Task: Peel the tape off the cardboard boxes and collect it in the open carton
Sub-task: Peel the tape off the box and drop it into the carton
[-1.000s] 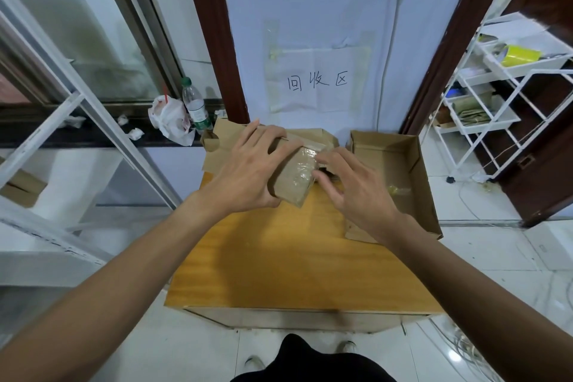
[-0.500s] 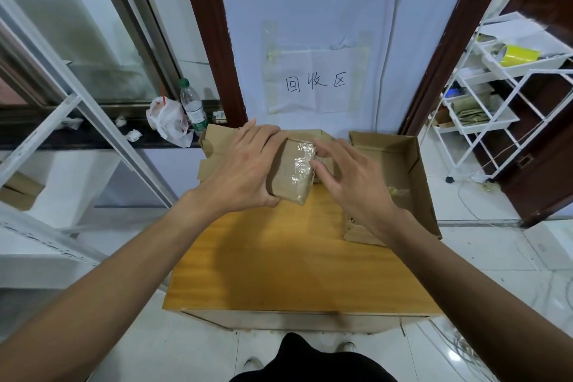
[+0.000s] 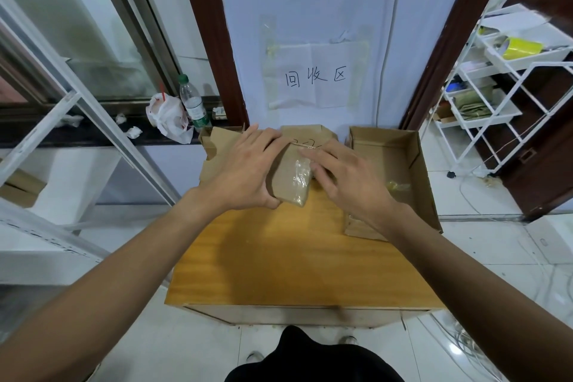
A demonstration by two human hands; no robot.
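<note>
A small cardboard box [image 3: 290,184] with clear tape [image 3: 301,175] across its near face is held above the wooden table [image 3: 294,260]. My left hand [image 3: 245,172] grips its left side, thumb under the lower corner. My right hand [image 3: 347,180] lies over the box's right side, fingertips touching the tape along its top edge. To the right the open carton [image 3: 415,164] stands on the table with a crumpled wad of peeled tape [image 3: 397,187] inside. More flattened cardboard [image 3: 217,146] lies behind my left hand.
A wall with a taped paper sign [image 3: 314,76] rises just behind the table. A water bottle [image 3: 193,102] and a plastic bag [image 3: 167,118] sit on the window ledge at left. A white wire rack [image 3: 508,87] stands at right; cables lie on the tiled floor.
The box has tilted a little more upright in my left hand. My right fingertips have slid from the box's side up to the tape at its top edge.
</note>
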